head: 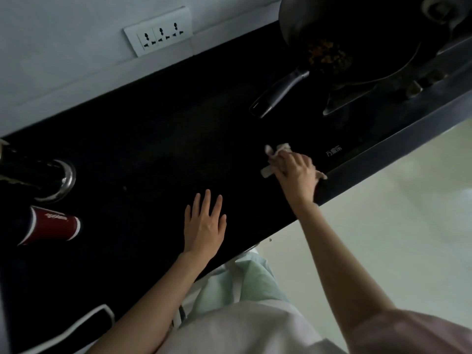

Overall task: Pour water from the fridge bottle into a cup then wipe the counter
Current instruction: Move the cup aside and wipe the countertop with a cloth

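The black counter point(143, 154) runs from lower left to upper right. My right hand point(296, 172) presses a crumpled white cloth point(277, 150) onto it near the front edge, beside the stove. My left hand point(205, 223) lies flat on the counter with fingers spread, holding nothing. A red paper cup point(51, 226) stands at the left edge of the view. Just behind it stands a dark vessel with a shiny metal base point(60, 181); its top is out of view.
A dark frying pan point(357, 47) with food bits sits on the stove at the upper right, its handle point(278, 94) pointing toward the counter's middle. A wall socket point(159, 31) is on the white wall behind. A white-rimmed dark object point(84, 325) lies at the lower left.
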`<move>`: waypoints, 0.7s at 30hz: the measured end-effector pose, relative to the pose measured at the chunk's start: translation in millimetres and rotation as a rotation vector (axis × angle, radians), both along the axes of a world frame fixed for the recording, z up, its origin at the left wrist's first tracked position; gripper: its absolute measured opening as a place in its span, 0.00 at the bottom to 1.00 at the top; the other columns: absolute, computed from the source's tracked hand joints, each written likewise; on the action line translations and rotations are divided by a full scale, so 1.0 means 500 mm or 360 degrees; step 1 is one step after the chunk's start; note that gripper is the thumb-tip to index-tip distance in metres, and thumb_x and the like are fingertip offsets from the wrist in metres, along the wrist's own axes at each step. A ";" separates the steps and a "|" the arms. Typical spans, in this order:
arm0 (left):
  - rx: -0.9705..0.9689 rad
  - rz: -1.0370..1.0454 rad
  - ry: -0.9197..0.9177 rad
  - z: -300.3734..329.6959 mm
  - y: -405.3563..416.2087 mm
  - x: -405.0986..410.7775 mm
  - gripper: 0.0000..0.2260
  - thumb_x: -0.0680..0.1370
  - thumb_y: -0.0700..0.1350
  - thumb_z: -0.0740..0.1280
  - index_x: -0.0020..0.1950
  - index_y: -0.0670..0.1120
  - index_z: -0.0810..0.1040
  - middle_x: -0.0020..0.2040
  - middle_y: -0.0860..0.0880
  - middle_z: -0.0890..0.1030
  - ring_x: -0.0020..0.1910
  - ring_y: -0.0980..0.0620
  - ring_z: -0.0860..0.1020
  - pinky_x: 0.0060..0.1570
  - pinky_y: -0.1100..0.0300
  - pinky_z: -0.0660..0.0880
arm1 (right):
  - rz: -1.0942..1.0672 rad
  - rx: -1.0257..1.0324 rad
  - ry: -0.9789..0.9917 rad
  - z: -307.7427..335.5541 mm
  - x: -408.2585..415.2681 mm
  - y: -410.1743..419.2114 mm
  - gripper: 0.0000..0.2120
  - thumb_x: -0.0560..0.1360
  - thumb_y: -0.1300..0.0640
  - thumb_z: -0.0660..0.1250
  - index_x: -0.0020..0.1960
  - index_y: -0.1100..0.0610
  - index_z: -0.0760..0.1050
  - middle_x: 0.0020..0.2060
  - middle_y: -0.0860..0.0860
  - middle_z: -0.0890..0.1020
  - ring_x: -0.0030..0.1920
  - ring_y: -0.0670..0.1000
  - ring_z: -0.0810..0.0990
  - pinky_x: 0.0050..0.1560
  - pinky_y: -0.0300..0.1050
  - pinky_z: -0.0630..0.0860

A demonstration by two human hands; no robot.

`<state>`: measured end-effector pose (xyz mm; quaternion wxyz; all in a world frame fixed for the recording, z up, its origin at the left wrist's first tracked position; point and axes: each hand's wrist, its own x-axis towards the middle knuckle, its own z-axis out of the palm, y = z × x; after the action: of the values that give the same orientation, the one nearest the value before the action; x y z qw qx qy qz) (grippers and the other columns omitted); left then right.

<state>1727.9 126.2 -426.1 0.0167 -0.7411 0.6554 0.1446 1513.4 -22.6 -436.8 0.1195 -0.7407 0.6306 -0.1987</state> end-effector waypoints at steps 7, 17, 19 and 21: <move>-0.0017 -0.0030 -0.0003 -0.007 0.004 0.006 0.23 0.81 0.51 0.60 0.75 0.47 0.65 0.76 0.41 0.63 0.75 0.38 0.61 0.69 0.40 0.64 | 0.0377 -0.0270 -0.0093 -0.030 -0.035 0.195 0.15 0.75 0.49 0.69 0.59 0.54 0.80 0.58 0.48 0.81 0.56 0.55 0.78 0.58 0.50 0.72; -0.0034 -0.0024 -0.0004 -0.011 0.005 0.003 0.23 0.80 0.50 0.62 0.74 0.47 0.67 0.75 0.41 0.65 0.74 0.38 0.62 0.68 0.39 0.65 | 0.0075 -0.0216 0.0001 -0.016 -0.088 0.040 0.16 0.73 0.49 0.67 0.56 0.57 0.80 0.51 0.53 0.82 0.51 0.60 0.77 0.52 0.53 0.74; -0.0036 -0.0029 0.0002 -0.009 0.007 0.006 0.23 0.80 0.50 0.62 0.74 0.47 0.67 0.75 0.41 0.65 0.74 0.38 0.62 0.68 0.39 0.65 | 0.0184 -0.0171 -0.0038 -0.020 -0.011 0.059 0.15 0.73 0.50 0.70 0.55 0.56 0.79 0.52 0.52 0.82 0.51 0.59 0.77 0.52 0.53 0.75; -0.0037 -0.0036 0.0003 -0.008 0.006 0.005 0.22 0.80 0.50 0.61 0.74 0.47 0.67 0.75 0.41 0.65 0.74 0.38 0.62 0.68 0.40 0.66 | 0.0298 -0.0137 -0.0090 -0.019 0.048 0.103 0.16 0.71 0.50 0.71 0.56 0.55 0.80 0.55 0.50 0.81 0.54 0.57 0.77 0.54 0.53 0.75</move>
<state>1730.6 129.1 -430.1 0.0090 -0.7337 0.6654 0.1374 1537.6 28.7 -446.4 0.1234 -0.7949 0.5459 -0.2344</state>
